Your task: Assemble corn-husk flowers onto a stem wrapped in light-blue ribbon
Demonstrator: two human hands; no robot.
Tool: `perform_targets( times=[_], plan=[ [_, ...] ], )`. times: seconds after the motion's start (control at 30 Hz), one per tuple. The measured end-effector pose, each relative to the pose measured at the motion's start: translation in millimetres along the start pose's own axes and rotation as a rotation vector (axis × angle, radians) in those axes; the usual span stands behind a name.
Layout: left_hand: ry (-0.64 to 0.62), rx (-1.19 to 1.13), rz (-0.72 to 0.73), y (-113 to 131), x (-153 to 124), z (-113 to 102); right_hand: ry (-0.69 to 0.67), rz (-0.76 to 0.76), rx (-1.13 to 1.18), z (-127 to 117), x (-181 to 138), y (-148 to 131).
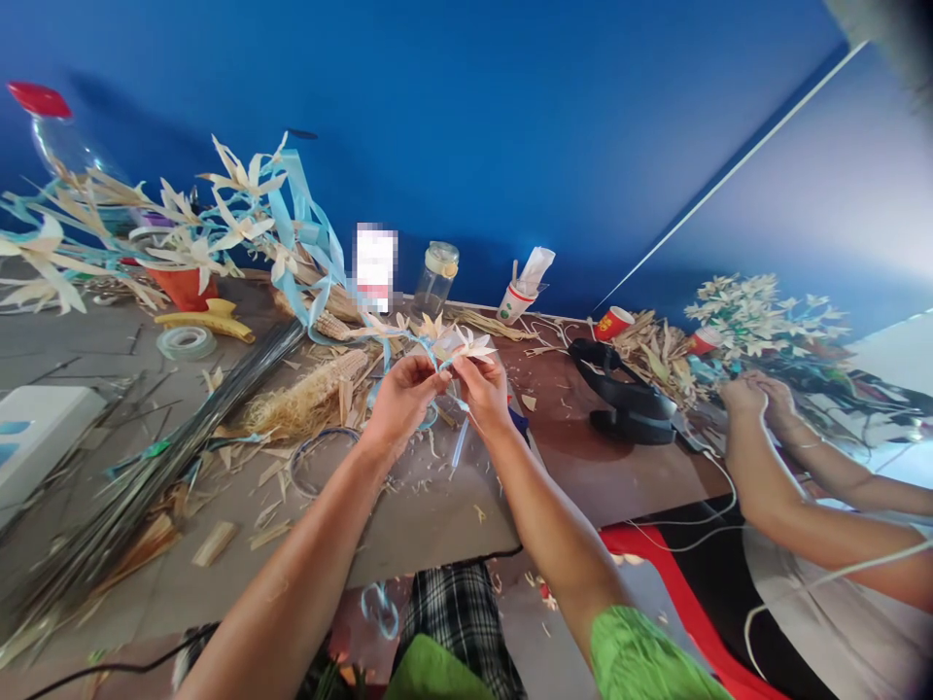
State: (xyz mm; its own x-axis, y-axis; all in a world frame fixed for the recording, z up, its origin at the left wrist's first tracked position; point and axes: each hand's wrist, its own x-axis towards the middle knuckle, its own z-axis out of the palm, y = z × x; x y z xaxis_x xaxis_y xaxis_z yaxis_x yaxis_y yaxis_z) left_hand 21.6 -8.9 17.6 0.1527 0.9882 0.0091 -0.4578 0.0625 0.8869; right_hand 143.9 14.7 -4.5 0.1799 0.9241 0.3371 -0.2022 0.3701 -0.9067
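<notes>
My left hand and my right hand meet above the table, both pinched round the base of a pale straw flower. A light blue ribbon winds round the flower's stem between my fingers and trails back to the left. Under my hands lie straw scraps and a dried corn cob. A bundle of thin dark wires runs diagonally across the table to my left.
Finished straw flowers with blue ribbon stand at the back left by an orange pot, a tape roll and a glass jar. Paper cups and a black device sit right. Another person's hands work beside more flowers.
</notes>
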Motion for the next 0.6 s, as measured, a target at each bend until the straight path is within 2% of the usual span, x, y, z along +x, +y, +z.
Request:
perform_targets(
  times=[0.23, 0.4, 0.6],
  plan=[
    [0.120, 0.037, 0.112, -9, 3, 2, -0.014, 0.002, 0.013, 5, -6, -1],
    [0.101, 0.058, 0.270, -17, 5, -2, 0.005, 0.059, 0.109, 12, -9, -7],
    [0.102, 0.211, 0.235, -15, 4, -4, 0.007, 0.094, 0.139, 13, -10, -5]
  ],
)
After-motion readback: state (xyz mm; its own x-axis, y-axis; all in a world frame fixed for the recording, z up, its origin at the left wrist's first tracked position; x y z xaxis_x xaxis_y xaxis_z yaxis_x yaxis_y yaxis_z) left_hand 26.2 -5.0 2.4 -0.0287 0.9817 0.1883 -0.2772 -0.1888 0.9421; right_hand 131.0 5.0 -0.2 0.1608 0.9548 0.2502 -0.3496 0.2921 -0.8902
